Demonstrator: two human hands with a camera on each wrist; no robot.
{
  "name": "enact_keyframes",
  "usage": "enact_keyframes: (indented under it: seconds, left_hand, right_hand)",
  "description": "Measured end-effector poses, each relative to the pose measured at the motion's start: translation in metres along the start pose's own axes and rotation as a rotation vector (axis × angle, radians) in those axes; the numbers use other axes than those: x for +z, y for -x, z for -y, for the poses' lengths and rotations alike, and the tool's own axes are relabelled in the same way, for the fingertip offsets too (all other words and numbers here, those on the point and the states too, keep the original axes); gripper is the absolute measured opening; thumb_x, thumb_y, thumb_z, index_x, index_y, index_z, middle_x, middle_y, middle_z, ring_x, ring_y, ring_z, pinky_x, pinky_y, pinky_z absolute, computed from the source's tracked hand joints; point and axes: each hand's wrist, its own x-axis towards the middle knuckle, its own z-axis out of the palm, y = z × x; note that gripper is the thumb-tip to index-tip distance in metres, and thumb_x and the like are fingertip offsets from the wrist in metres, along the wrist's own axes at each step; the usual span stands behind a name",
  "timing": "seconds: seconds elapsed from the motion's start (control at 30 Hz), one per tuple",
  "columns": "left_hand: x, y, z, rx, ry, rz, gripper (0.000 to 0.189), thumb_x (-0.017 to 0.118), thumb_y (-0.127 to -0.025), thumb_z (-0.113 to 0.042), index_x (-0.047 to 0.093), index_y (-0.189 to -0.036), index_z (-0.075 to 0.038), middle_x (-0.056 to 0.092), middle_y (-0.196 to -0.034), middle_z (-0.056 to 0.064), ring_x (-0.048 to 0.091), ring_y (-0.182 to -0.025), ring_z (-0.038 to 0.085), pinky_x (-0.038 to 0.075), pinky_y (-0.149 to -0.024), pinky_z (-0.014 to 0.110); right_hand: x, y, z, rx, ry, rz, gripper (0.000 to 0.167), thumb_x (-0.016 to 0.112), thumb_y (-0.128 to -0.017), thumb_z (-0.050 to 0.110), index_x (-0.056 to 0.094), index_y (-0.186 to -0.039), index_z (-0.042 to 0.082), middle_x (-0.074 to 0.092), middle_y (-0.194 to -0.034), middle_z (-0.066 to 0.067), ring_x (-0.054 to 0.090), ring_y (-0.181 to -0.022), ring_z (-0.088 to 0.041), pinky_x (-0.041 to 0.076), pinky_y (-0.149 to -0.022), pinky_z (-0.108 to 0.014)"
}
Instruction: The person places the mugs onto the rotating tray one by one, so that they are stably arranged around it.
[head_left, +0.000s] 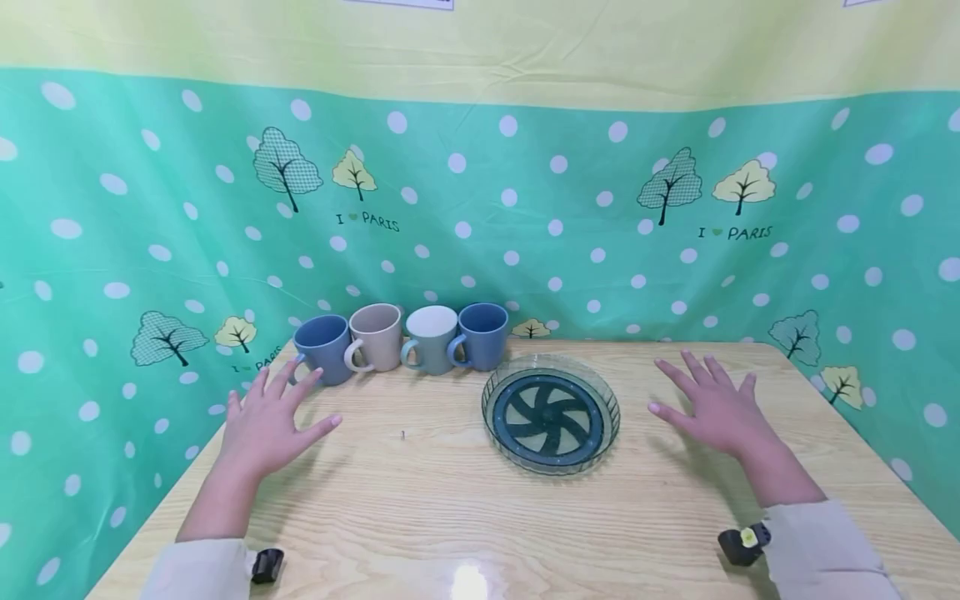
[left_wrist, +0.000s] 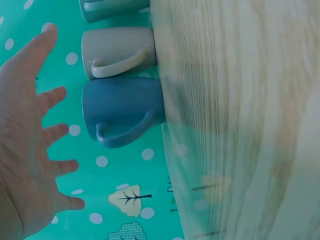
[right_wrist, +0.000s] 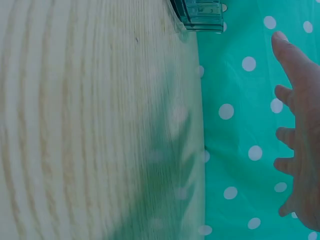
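Note:
My left hand (head_left: 270,425) hovers over the table's left side, fingers spread, holding nothing. Just beyond its fingertips stands a dark blue mug (head_left: 324,350), whose handle also shows in the left wrist view. To the right of that mug, a pinkish-beige mug (head_left: 377,337), a grey-green mug (head_left: 432,340) with a white inside and a second blue mug (head_left: 483,337) stand in a row. A round clear tray (head_left: 551,467) with a dark pinwheel-shaped base sits right of the mugs. Over the right side, my right hand (head_left: 716,407) has its fingers spread, apart from the tray.
The wooden table (head_left: 420,517) ends at the back against a green dotted curtain (head_left: 525,225), which also runs along both sides. A tiny dark mark (head_left: 402,434) shows on the tabletop. Small black devices (head_left: 267,566) sit at both wrists.

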Motion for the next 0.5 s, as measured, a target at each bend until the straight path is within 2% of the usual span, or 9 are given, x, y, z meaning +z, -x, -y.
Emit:
enact_keyframes:
  seconds: [0.27,0.5]
  left_hand:
    - [0.0035,0.0011,0.0049,-0.009,0.04,-0.015,0.082,0.057,-0.086,-0.067,0.039,-0.149,-0.019,0.024,-0.156,0.022,0.016,-0.134,0.061,0.007,-0.095,0.086]
    - [0.0048,0.0011,0.0087,-0.032,0.124,-0.029,0.078,0.058,-0.088,-0.062,0.038,-0.15,-0.018,0.017,-0.159,0.021,0.013,-0.136,0.06,0.009,-0.094,0.086]
  right_hand:
    - [0.0024,0.0005,0.0004,-0.003,-0.024,-0.014,0.08,0.05,-0.092,0.064,0.027,-0.154,0.02,0.014,-0.158,-0.027,0.008,-0.138,-0.058,-0.011,-0.09,-0.087]
    - [0.0045,-0.0014,0.0004,-0.038,-0.095,-0.033,0.077,0.053,-0.095,0.057,0.027,-0.154,0.015,0.012,-0.155,-0.033,0.009,-0.138,-0.058,0.003,-0.098,-0.084]
